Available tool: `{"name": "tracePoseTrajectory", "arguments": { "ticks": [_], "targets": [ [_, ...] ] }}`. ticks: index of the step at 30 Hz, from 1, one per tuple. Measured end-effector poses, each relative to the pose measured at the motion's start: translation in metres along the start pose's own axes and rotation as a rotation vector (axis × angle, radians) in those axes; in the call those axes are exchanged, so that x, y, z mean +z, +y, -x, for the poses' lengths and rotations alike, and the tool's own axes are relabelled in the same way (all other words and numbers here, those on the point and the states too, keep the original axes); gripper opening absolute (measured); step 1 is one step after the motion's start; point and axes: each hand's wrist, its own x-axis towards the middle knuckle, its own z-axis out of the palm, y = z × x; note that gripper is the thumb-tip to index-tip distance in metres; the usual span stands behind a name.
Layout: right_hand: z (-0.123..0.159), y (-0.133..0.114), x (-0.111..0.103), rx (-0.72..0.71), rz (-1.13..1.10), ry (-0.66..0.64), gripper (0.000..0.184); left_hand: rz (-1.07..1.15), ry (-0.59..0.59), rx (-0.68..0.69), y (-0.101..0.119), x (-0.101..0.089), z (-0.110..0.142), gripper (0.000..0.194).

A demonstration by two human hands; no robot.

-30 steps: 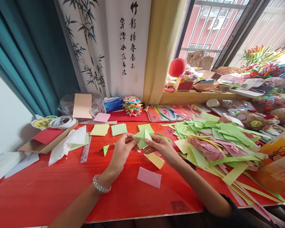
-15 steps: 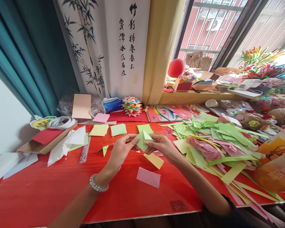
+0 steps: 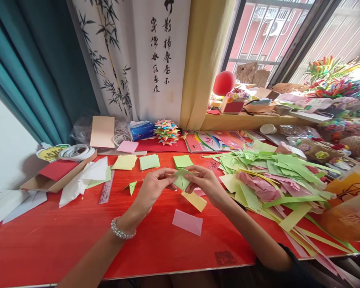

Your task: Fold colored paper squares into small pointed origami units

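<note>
A pink sheet (image 3: 187, 222) lies nearest on the red tabletop (image 3: 156, 252). Beyond, the left hand (image 3: 154, 186) and right hand (image 3: 208, 184) pinch green paper (image 3: 181, 182) between them, seemingly mid-fold; the next crease likely calls for aligned edges. Farther: a green stack (image 3: 182, 161).

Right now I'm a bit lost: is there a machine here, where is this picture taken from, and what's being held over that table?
There is no machine, just a person's two bare hands. The camera is worn on the head, so you look forward and down past the arms. The left hand and right hand hold a folded green paper between them. Below is a red table. Nearer the person lies a pink paper; to the left, a ruler; to the right, a heap of paper strips. Farther back sits a spiky multicolored paper ball.
</note>
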Motion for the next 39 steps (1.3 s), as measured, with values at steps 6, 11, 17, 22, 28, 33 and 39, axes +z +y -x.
{"name": "tracePoseTrajectory", "arguments": {
  "ticks": [6, 11, 17, 22, 28, 33, 39],
  "targets": [
    [0.002, -0.004, -0.003, 0.034, -0.155, -0.06, 0.015, 0.065, -0.005, 0.039, 0.005, -0.001, 0.003, 0.017],
    [0.002, -0.002, -0.004, 0.015, -0.199, -0.041, 0.014, 0.035, 0.008, 0.083, 0.007, 0.0, 0.004, 0.017],
    [0.001, -0.001, -0.005, 0.04, -0.209, -0.083, 0.012, -0.198, 0.018, 0.213, 0.012, -0.002, 0.007, 0.02],
    [0.0, -0.001, -0.005, 0.044, -0.105, -0.075, 0.014, -0.336, 0.017, 0.195, 0.014, 0.001, 0.008, 0.018],
    [0.001, -0.007, -0.004, 0.091, 0.113, -0.072, 0.024, -0.3, 0.067, 0.153, 0.003, 0.005, 0.004, 0.022],
    [0.0, -0.004, -0.004, 0.111, 0.155, -0.058, 0.03, -0.266, 0.095, 0.151, 0.003, 0.004, 0.004, 0.03],
    [-0.002, 0.001, -0.003, 0.098, 0.244, -0.087, 0.031, -0.159, 0.09, 0.065, 0.001, 0.002, 0.002, 0.031]
  ]
}}
